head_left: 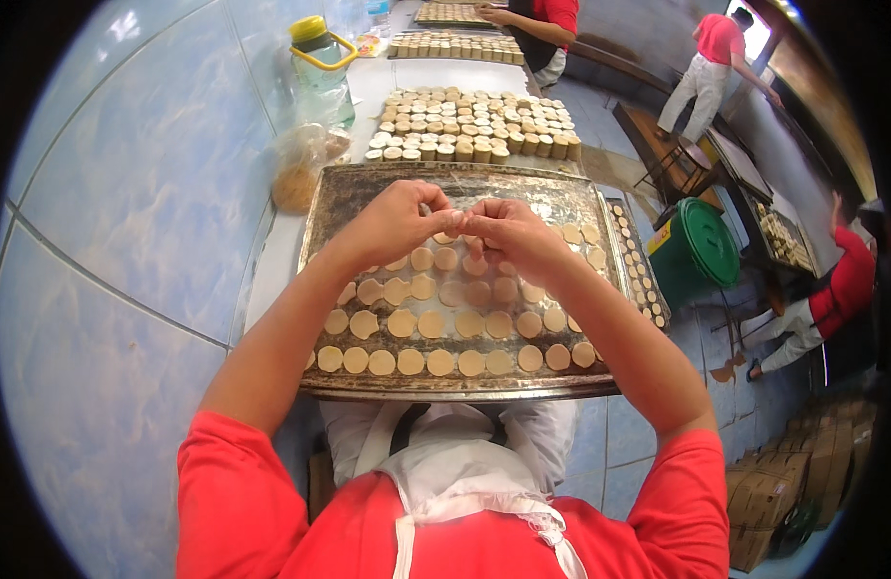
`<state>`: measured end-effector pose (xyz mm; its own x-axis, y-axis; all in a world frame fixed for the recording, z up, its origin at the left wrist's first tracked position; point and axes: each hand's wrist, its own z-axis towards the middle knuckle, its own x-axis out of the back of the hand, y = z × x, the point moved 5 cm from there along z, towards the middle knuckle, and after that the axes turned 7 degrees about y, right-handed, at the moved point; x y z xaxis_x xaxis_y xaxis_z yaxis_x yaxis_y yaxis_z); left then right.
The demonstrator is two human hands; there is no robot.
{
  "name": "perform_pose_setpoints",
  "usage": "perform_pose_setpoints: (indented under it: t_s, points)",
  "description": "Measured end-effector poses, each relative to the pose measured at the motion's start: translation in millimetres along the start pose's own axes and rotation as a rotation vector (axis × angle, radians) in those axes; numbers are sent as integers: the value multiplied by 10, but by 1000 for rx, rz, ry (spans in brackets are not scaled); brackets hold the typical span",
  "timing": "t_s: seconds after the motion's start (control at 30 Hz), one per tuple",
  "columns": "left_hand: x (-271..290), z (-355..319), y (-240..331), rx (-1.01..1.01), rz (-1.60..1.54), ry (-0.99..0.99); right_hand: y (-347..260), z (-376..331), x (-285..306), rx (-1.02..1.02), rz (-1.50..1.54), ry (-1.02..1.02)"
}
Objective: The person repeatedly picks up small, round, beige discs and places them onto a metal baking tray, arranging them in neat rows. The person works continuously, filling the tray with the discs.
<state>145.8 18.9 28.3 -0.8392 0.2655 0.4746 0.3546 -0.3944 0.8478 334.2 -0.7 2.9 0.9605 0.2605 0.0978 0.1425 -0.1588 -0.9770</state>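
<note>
The left hand (399,220) and the right hand (508,234) are meeting fingertip to fingertip above the middle of a metal tray (341,201), both curled narrow and pinching a small piece of pale dough (457,222) between them; most of the piece is being hidden by the fingers, so its shape cannot be told. Beneath the hands, rows of flat round dough discs (431,324) are lying on the tray, filling its near half and running up toward the hands. The tray is resting at the near end of a long white table (368,92) set against a blue tiled wall (137,193). Beyond the tray, stacks of small round biscuits (474,124) are covering the tabletop, with a clear plastic jar (320,68) with a yellow lid and a plastic bag (305,164) standing to the left. A green lidded bin (701,246) is sitting on the floor to the right.
</note>
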Motion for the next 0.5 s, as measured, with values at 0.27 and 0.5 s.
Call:
perform_pose_setpoints:
  t_s: [0.27, 0.5]
  points:
    - [228, -75, -224, 120, 222, 7, -10, 126, -190, -26, 93, -4]
    - [477, -162, -371, 226, 418, 20, -75, 242, -312, -68, -73, 52]
